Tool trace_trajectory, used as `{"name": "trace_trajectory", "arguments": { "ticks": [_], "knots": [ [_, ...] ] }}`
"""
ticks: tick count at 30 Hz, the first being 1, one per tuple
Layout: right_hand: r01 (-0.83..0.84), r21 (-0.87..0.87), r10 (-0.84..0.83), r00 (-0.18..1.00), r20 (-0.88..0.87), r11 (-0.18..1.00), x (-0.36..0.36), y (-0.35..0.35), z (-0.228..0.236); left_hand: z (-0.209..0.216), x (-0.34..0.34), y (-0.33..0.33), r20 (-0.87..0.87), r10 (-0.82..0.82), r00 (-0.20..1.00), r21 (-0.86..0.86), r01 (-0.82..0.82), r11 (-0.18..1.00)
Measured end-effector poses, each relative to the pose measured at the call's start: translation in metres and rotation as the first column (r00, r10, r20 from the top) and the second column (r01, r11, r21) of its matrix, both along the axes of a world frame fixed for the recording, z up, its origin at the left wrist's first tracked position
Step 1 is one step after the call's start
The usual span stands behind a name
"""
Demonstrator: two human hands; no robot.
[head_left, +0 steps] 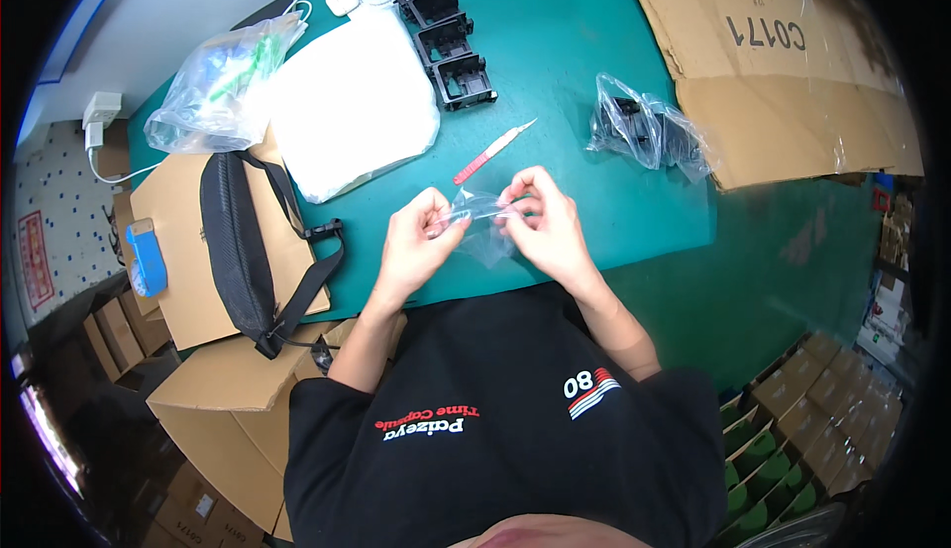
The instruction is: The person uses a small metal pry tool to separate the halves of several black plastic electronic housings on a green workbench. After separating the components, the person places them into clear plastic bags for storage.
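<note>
Between my hands is a clear plastic bag, stretched over the near part of the green table. My left hand pinches one side of its upper edge, and my right hand pinches the other. The bag looks flat, with nothing visible inside. Just beyond my fingers lies a craft knife with a red grip, its tip pointing away to the right. Farther off, several black plastic frames stand in a row. To the right, a clear bag holds black parts.
A stack of white sheets lies at the left, with a clear bag of coloured items beside it. A black waist bag rests on cardboard. An open carton covers the far right of the green table. Divided boxes stand lower right.
</note>
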State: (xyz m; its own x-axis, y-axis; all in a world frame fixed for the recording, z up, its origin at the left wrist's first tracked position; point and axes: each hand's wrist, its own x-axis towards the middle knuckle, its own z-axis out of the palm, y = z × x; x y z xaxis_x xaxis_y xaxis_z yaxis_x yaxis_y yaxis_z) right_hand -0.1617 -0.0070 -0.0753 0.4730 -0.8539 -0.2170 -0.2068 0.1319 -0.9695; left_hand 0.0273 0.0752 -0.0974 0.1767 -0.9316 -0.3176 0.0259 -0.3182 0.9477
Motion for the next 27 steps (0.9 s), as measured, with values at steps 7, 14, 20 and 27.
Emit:
{"name": "trace_trajectory", "arguments": {
  "ticks": [7,14,20,27],
  "knots": [
    [0.025,-0.272,-0.106,0.952,-0.286,0.962,-0.003,0.003,-0.016,0.009,-0.017,-0.006,0.55,0.184,0.815,-0.245,-0.053,0.968],
    [0.027,-0.502,-0.096,0.989,-0.112,0.864,0.009,0.004,-0.012,0.005,-0.036,-0.022,0.376,0.122,0.918,-0.281,-0.012,0.96],
    [0.01,-0.435,-0.126,0.963,-0.24,0.901,-0.004,-0.009,-0.023,-0.006,-0.028,-0.03,0.566,0.254,0.784,-0.348,-0.052,0.936],
    [-0.234,-0.293,0.16,0.954,-0.255,0.927,-0.011,-0.013,0.021,0.03,-0.006,-0.05,0.461,-0.081,0.884,-0.177,0.181,0.967]
  ]
}}
